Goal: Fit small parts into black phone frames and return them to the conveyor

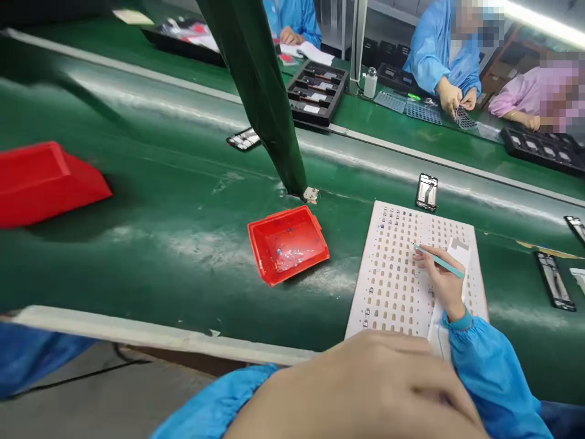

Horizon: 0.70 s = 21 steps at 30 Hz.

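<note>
Right hand (444,283): fingers grasping teal tweezers (443,263) over white board (424,228); left hand (365,390) blurred, cannot tell fingers' state.

board (424,228) on the surface (137,280), below the tweezers (445,264) in my right hand (441,283). first bin (265,244) left of board; second bin (36,177) farther left. phone frame (426,192) just behind board, second frame (555,280) right of board. compartment tray (315,117) behind first bin.

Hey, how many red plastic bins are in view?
2. The nearer-to-centre red bin sits left of the white board; the far-left red bin is cut off by the picture's edge. More could be hidden.
</note>
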Each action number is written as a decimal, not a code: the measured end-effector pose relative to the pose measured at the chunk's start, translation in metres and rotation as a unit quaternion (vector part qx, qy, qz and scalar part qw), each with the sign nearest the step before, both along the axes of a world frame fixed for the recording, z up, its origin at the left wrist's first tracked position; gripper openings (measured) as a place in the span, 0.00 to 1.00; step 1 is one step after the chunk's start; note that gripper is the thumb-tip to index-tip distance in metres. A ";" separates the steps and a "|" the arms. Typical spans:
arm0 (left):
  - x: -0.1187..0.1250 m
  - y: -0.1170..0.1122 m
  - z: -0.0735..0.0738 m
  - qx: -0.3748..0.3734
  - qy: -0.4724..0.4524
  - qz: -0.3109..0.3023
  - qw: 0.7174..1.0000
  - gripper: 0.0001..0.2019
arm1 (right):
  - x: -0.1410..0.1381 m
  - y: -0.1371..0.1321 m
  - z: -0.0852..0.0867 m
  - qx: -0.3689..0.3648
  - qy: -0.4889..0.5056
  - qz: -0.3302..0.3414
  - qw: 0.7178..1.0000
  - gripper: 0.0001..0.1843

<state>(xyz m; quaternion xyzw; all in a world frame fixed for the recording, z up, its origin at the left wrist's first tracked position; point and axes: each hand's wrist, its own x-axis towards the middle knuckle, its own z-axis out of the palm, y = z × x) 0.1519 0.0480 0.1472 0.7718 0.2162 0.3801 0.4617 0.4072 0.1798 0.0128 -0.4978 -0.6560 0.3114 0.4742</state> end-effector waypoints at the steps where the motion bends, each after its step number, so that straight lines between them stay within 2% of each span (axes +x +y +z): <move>1: -0.001 0.012 -0.008 0.014 0.041 0.006 0.999 0.21 | 0.000 0.000 -0.001 0.000 0.001 0.001 1.000 0.16; 3: -0.001 0.037 -0.036 0.052 0.114 0.116 0.985 0.23 | -0.001 -0.002 -0.002 -0.003 0.011 0.004 1.000 0.16; 5: 0.003 0.067 -0.073 0.094 0.159 0.246 0.952 0.21 | -0.003 -0.003 -0.002 0.000 0.029 0.002 1.000 0.15; 6: 0.006 0.082 -0.091 0.120 0.173 0.287 0.935 0.21 | -0.004 -0.003 -0.001 0.004 0.035 -0.002 0.999 0.14; 8: 0.012 0.111 -0.120 0.168 0.195 0.334 0.907 0.21 | -0.007 -0.003 -0.001 0.014 0.037 -0.010 0.999 0.12; 10: 0.015 0.131 -0.142 0.204 0.208 0.359 0.887 0.22 | -0.009 -0.003 -0.002 0.019 0.036 -0.014 0.999 0.11; 14: 0.012 0.141 -0.164 0.232 0.222 0.375 0.870 0.21 | -0.012 -0.005 -0.004 0.027 0.051 -0.006 0.998 0.11; 21: 0.006 0.142 -0.169 0.216 0.226 0.381 0.870 0.18 | -0.013 -0.004 0.001 0.054 0.025 0.007 0.998 0.09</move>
